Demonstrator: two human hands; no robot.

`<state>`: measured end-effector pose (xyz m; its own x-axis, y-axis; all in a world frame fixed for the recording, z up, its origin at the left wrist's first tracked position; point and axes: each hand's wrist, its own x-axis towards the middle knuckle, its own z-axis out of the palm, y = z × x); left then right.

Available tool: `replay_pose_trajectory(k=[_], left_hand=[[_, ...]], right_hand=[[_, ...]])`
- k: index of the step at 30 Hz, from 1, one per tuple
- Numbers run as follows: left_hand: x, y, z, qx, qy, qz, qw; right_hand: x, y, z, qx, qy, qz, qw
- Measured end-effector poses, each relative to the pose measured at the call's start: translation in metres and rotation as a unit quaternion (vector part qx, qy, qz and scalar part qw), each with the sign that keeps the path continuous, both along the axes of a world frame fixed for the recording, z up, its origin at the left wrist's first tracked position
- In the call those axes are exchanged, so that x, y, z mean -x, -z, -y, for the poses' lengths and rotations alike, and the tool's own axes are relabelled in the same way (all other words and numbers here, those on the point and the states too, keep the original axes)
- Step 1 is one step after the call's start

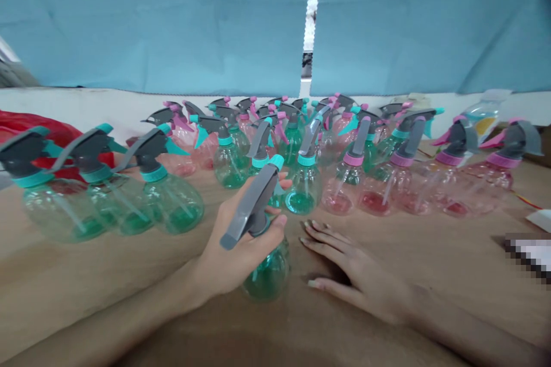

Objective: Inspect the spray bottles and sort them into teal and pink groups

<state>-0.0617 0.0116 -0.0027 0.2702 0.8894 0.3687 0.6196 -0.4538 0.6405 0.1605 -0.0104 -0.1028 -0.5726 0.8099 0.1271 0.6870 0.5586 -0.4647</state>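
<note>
A green-tinted plastic spray bottle sits at the near centre of the tan table, its body low against the tabletop and its grey trigger head leaning up and away at an angle. The left hand is clenched around the bottle's neck, just under the head, with the fingers wrapped around the teal collar and part of the head pressed into the palm. The right hand lies open on the table just beside the bottle at about 3 o'clock, released and holding nothing, with its fingers spread and the fingertips resting on the surface. Beyond the hands, a close crowd of spray bottles blocks the way forward: green-tinted ones with teal collars stand at 10 o'clock, pink-tinted ones with pink collars at 2 o'clock, and a dense mixed cluster at 12 o'clock. A red bag lies at 10 o'clock behind the green bottles, and a blue sheet hangs across the far side.
</note>
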Motion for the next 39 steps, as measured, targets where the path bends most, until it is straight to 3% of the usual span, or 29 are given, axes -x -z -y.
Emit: replay_pose_trajectory(k=[8,16,25,31,39], left_hand=[[0.001,-0.01,0.002,0.002,0.032,0.005,0.999],[0.0,-0.011,0.004,0.018,0.043,0.043,0.998],[0.003,-0.004,0.001,0.019,0.037,0.009,0.999],[0.004,0.003,0.001,0.008,-0.017,-0.014,1.0],[0.001,-0.002,0.002,0.017,-0.01,0.0,1.0]], right_hand=[[0.001,-0.002,-0.001,0.003,-0.004,-0.016,1.0],[0.0,-0.002,0.0,-0.004,-0.006,-0.01,1.0],[0.0,-0.001,-0.001,-0.008,-0.011,-0.024,1.0],[0.0,-0.002,0.0,-0.002,-0.007,0.007,1.0],[-0.001,0.0,-0.001,0.0,-0.008,-0.016,1.0]])
